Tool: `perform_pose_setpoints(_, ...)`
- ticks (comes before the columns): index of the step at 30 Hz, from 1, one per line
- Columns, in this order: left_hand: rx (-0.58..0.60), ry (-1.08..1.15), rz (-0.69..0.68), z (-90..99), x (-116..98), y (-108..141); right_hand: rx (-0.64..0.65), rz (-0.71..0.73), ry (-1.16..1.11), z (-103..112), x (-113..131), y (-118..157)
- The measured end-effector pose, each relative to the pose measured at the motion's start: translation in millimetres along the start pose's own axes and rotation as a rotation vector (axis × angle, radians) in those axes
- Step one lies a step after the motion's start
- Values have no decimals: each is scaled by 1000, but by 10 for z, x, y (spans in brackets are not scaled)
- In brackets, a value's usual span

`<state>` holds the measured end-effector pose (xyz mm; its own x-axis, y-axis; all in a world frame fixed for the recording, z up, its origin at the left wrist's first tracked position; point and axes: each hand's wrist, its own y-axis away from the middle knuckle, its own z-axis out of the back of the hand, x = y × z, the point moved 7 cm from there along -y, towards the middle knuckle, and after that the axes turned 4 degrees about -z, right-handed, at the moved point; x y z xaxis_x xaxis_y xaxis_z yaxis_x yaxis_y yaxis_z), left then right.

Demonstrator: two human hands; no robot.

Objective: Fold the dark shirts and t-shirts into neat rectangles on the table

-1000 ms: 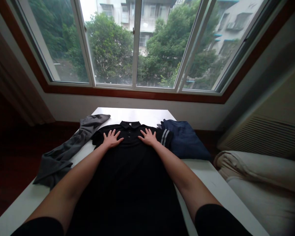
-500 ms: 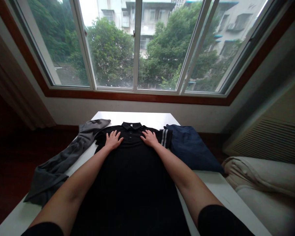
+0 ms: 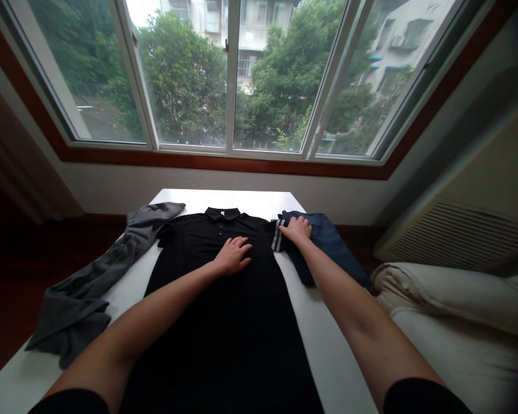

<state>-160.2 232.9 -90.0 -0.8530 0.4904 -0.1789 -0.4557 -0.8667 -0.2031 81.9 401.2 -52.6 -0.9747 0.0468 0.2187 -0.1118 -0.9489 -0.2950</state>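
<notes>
A black polo shirt (image 3: 224, 310) lies spread face up, its collar toward the window. My left hand (image 3: 233, 256) rests flat on its chest, fingers stretched out and holding nothing. At the right sleeve (image 3: 278, 238), which has light grey stripes, my right hand (image 3: 297, 230) touches the cuff with fingers slightly bent and the thumb apart. Part of that cuff is hidden under the hand. Beside it on the right lies a folded navy blue garment (image 3: 328, 247), partly behind my right hand and forearm.
A crumpled grey garment (image 3: 112, 270) lies along the left side of the white table (image 3: 263, 199). A window (image 3: 231, 86) stands beyond the far edge. Off the right edge are a beige padded cover (image 3: 457, 293) and a slatted panel (image 3: 449, 230).
My right hand has moved right, from the shirt's chest to the striped cuff. My left hand has slid right to mid-chest. The view has shifted slightly.
</notes>
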Motion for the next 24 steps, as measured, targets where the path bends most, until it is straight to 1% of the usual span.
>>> perform_pose_setpoints(3, -14, 20, 62, -131, 33, -429, 109, -5, -99, -127, -109, 15)
perform_pose_setpoints(6, 16, 56, 152, -307, 114, -721, 134, -11, -185, -199, -79, 18)
perform_pose_setpoints(8, 51, 75, 175, -427, 122, -827, 146, 3, -259, -222, 25, 6)
perform_pose_setpoints(10, 68, 83, 158, -515, 73, -879, 160, 44, -342, -226, 196, 3)
perform_pose_setpoints(13, 67, 75, 116, -559, -23, -869, 186, 92, -470, -217, 490, 54)
perform_pose_setpoints(14, 54, 65, 114, -540, -28, -839, 219, 99, -535, -228, 583, 91)
perform_pose_setpoints(15, 25, 48, 123, -493, -5, -794, 278, 104, -612, -254, 672, 138)
perform_pose_setpoints(16, -19, 28, 147, -421, 50, -730, 365, 107, -693, -295, 759, 196)
perform_pose_setpoints(18, -130, -17, 228, -218, 255, -549, 554, 111, -809, -388, 908, 322)
perform_pose_setpoints(19, -179, -37, 280, -106, 394, -437, 609, 112, -824, -419, 959, 373)
perform_pose_setpoints(20, -213, -54, 333, 2, 545, -316, 614, 120, -804, -434, 995, 406)
perform_pose_setpoints(21, -230, -70, 381, 101, 698, -195, 573, 145, -752, -432, 1025, 424)
perform_pose_setpoints(24, -251, -116, 487, 364, 1103, 155, 333, 317, -513, -398, 1160, 505)
